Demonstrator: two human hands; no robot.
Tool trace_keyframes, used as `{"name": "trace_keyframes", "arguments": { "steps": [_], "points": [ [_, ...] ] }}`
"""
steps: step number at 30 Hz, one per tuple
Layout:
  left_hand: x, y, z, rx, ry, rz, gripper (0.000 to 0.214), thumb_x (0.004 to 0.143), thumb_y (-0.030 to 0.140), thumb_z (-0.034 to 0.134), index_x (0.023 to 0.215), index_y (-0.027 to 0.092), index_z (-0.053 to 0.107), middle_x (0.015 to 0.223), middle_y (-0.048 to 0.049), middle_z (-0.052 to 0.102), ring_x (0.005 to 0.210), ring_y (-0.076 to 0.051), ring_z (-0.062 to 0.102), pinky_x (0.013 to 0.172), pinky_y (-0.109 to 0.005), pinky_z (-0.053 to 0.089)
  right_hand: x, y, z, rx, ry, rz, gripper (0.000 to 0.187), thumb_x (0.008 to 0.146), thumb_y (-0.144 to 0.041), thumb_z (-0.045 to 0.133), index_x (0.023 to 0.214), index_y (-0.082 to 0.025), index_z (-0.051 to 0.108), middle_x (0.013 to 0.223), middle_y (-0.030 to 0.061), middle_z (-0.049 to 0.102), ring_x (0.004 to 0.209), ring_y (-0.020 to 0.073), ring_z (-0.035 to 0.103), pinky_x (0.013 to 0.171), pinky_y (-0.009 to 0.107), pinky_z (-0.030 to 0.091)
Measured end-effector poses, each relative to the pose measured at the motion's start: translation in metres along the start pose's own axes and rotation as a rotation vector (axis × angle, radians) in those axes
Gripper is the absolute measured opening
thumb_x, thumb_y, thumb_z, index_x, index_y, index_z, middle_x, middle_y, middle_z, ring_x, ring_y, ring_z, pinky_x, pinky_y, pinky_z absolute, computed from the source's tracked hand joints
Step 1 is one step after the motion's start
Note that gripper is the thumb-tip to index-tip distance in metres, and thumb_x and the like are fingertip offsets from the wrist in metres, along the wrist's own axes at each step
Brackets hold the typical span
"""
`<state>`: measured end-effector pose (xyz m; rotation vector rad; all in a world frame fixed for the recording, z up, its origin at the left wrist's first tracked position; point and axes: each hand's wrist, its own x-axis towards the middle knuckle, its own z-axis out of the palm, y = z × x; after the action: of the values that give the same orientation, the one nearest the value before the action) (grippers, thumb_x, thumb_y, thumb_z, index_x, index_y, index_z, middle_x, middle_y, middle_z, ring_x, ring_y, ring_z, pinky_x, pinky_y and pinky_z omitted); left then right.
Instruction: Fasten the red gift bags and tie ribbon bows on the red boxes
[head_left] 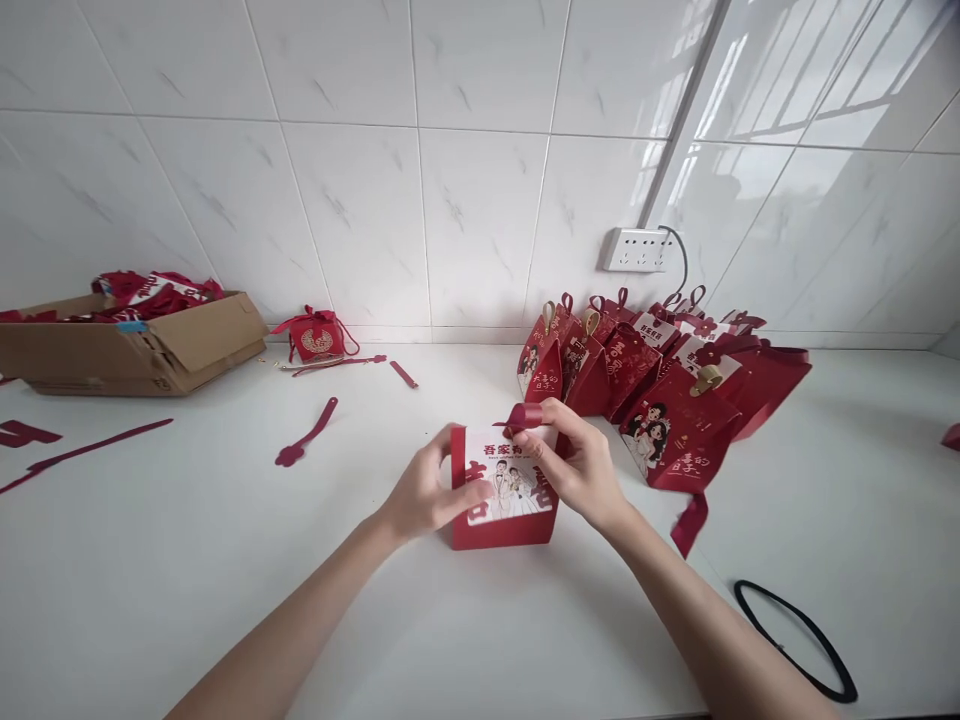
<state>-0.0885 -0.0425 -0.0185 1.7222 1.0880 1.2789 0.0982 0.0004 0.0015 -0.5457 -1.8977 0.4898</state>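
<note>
So, where's the gift box (505,534)?

On the white counter (390,640), between the two hands. The left hand (431,492) clasps its left side, thumb across the printed front, the other fingers partly hidden. The right hand (581,462) pinches the dark red strap (526,416) at the top between thumb and fingers.

How would it handle?

Light, I'd judge: thin card, stiff along the folds but easy to dent if squeezed. It looks smooth, perhaps a little slippery. I'd hold it by the side edges, gently. The strap seems soft and bendy.

And the counts?

One gift box in hand. At least six other boxes (694,425) crowd together on the right; they overlap too much for an exact number. On the left, one cardboard carton (199,345) heaped with red pieces (161,291), one small pouch (315,338), and one flower-ended strip (289,455) lying by itself. At lower right, one black loop (847,687). On the wall (480,220), one socket panel (636,250).
</note>
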Motion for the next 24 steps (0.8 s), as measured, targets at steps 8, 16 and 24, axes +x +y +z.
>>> {"name": "trace_keyframes", "arguments": {
  "steps": [8, 16, 24],
  "points": [
    [0.023, 0.036, 0.012, 0.25, 0.162, 0.142, 0.013, 0.08, 0.034, 0.06, 0.08, 0.022, 0.061, 0.079, -0.0003, 0.065, 0.076, -0.014, 0.062, 0.069, -0.023, 0.05, -0.001, 0.001, -0.001, -0.045, -0.019, -0.035, 0.015, 0.081, -0.022, 0.06, 0.095, -0.02, 0.056, 0.085, 0.003, 0.063, 0.076, 0.0156, 0.059, 0.067, 0.028, 0.047],
    [0.018, 0.02, 0.021, 0.137, 0.332, 0.151, 0.016, 0.073, 0.033, 0.069, 0.081, 0.021, 0.061, 0.077, 0.0009, 0.066, 0.072, -0.013, 0.064, 0.066, -0.021, 0.052, -0.006, 0.0, 0.009, -0.178, 0.171, -0.21, 0.027, 0.079, -0.013, 0.058, 0.103, -0.022, 0.05, 0.09, 0.0053, 0.057, 0.082, 0.0183, 0.057, 0.07, 0.034, 0.049],
    [0.017, 0.014, 0.024, 0.138, 0.353, 0.141, 0.019, 0.073, 0.036, 0.068, 0.083, 0.022, 0.061, 0.081, 0.0002, 0.066, 0.076, -0.014, 0.064, 0.067, -0.021, 0.053, -0.008, 0.003, 0.011, -0.245, 0.283, -0.353, 0.034, 0.077, -0.009, 0.061, 0.103, -0.023, 0.045, 0.087, 0.0046, 0.056, 0.077, 0.0171, 0.058, 0.06, 0.031, 0.05]
  ]
}}
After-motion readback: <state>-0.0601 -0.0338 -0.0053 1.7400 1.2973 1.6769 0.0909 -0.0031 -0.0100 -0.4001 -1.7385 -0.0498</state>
